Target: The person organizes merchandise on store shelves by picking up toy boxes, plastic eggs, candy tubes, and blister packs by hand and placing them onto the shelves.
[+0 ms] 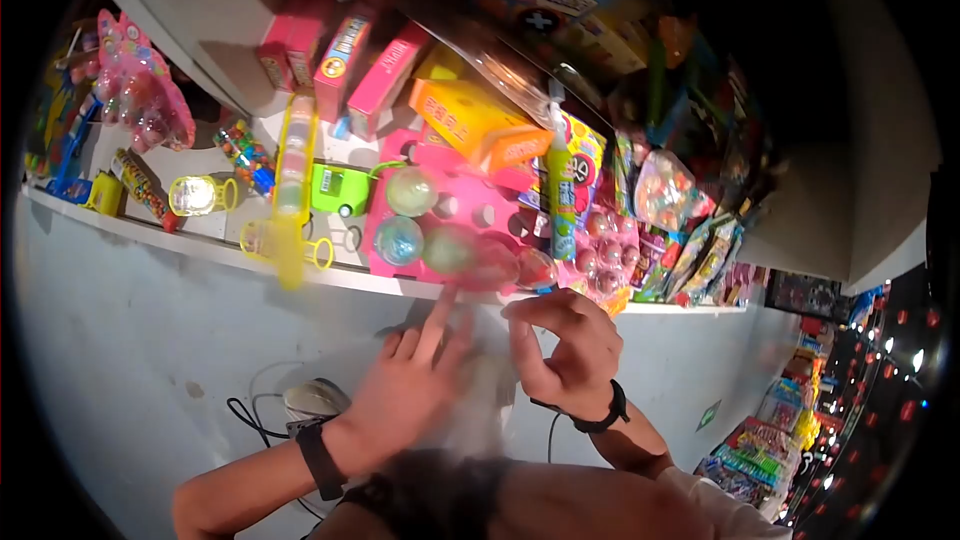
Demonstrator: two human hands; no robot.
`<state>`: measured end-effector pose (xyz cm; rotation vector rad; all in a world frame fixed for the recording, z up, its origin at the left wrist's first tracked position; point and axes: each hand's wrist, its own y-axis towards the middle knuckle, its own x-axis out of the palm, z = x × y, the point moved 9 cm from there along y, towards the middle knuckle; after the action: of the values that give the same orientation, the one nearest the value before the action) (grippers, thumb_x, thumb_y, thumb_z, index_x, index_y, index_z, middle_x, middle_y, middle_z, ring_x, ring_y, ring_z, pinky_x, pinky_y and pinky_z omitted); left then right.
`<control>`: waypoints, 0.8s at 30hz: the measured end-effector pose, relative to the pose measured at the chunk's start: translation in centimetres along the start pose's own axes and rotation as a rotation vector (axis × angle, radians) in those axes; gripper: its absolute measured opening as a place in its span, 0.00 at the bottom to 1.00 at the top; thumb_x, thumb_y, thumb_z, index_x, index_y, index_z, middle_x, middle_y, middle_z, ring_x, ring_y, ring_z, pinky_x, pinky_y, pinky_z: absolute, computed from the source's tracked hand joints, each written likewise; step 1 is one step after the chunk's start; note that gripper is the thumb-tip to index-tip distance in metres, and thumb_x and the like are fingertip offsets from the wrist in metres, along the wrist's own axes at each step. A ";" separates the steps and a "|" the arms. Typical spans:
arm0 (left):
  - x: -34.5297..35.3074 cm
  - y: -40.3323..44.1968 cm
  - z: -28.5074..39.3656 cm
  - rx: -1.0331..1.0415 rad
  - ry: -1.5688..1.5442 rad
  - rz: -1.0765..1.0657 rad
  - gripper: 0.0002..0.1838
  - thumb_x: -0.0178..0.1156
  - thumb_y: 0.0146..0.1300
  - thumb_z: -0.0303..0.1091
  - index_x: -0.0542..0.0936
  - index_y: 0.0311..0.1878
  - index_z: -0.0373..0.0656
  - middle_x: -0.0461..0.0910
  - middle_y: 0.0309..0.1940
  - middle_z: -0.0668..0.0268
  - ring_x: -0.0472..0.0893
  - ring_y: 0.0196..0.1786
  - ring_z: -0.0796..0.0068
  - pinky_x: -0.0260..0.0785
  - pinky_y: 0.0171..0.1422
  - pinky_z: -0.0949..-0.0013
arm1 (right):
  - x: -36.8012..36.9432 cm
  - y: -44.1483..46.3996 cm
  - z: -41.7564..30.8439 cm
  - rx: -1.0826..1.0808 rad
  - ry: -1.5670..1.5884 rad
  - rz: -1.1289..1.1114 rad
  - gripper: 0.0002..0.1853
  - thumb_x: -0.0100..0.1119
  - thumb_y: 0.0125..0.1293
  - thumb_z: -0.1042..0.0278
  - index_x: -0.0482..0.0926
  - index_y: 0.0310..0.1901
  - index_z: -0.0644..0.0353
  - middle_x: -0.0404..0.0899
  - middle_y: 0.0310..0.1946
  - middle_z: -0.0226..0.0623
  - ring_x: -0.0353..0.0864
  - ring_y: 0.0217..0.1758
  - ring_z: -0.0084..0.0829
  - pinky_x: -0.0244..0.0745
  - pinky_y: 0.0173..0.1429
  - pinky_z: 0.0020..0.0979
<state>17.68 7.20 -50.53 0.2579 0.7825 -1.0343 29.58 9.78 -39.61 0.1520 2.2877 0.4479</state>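
My left hand (415, 385) is below the shelf edge, partly smeared by motion, its index finger stretched up toward a blurred pinkish ball (485, 265). I cannot tell whether the fingertip touches it. My right hand (572, 348) is curled, thumb and index tips close together just under the shelf edge; whatever may be between them does not show. A clear ball (536, 268) lies near its fingertips. A pink tray with round holes (455, 208) carries a pale green ball (410, 191), a glittery blue ball (398, 241) and a blurred greenish ball (448, 252).
The white shelf (200, 228) holds a green toy case (340, 189), a yellow tube (293, 170), pink boxes (385, 80) and an orange-yellow box (475, 120). Packaged balls (605, 255) and bagged toys (700, 260) sit at right. A cable (258, 420) lies on the floor.
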 end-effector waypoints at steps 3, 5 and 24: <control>0.2 0.0 0.3 -0.007 0.017 -0.025 0.45 0.68 0.61 0.37 0.56 0.78 0.39 0.47 0.80 0.39 0.76 0.61 0.44 0.68 0.68 0.52 | -1.1 -0.9 0.6 0.007 -0.018 0.100 0.10 0.68 0.55 0.83 0.83 0.39 0.66 0.86 0.33 0.38 0.82 0.28 0.35 0.76 0.34 0.30; 0.4 -0.3 0.6 0.000 0.027 -0.043 0.46 0.68 0.61 0.36 0.56 0.78 0.40 0.47 0.80 0.39 0.77 0.60 0.45 0.69 0.69 0.53 | -2.1 -1.4 1.7 0.058 -0.097 0.139 0.10 0.67 0.56 0.83 0.83 0.41 0.67 0.86 0.35 0.40 0.81 0.28 0.35 0.76 0.34 0.30; 0.7 -0.9 1.3 -0.006 0.062 -0.030 0.43 0.68 0.62 0.38 0.60 0.78 0.42 0.48 0.80 0.41 0.80 0.53 0.45 0.75 0.61 0.55 | -2.6 -2.4 11.5 0.624 -0.100 0.097 0.27 0.73 0.59 0.67 0.77 0.60 0.61 0.83 0.43 0.45 0.83 0.39 0.37 0.79 0.40 0.35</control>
<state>17.75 5.55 -49.92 0.2752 0.8469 -1.0558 39.81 10.02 -46.03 0.5820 2.2551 -0.2371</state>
